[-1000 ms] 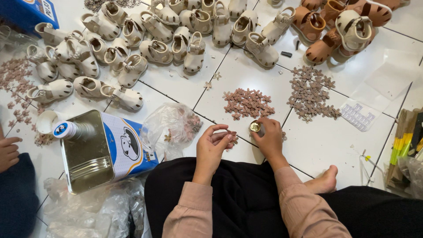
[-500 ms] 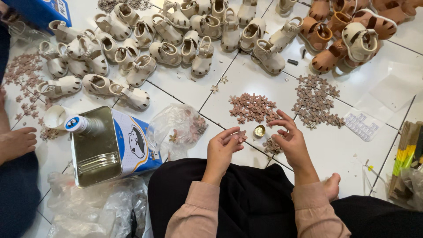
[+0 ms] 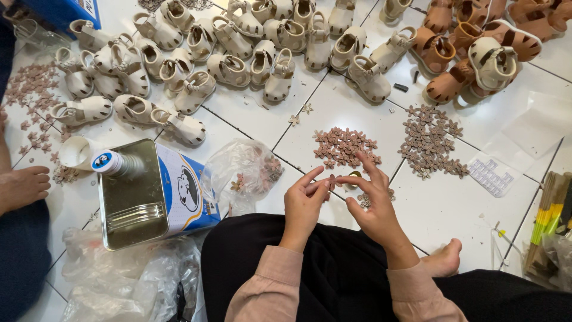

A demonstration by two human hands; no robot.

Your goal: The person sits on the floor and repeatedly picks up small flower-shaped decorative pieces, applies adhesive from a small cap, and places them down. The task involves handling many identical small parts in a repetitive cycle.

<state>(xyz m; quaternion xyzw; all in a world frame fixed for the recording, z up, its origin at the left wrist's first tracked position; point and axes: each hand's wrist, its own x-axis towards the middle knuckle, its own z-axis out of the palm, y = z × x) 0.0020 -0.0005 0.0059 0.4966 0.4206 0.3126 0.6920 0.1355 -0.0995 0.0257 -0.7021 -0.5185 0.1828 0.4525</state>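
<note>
Head view: left hand (image 3: 302, 206) and right hand (image 3: 372, 206) together pinch a small flower piece (image 3: 331, 180), which could slip onto the floor (image 3: 453, 209) below if the pinch loosens

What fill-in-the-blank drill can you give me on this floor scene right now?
1. Both hands, left hand and right hand, pinch a small ____-shaped piece.
2. The metal can lies on its ____.
3. The brown sandals sit at the top ____ corner.

Missing: flower; side; right
</note>
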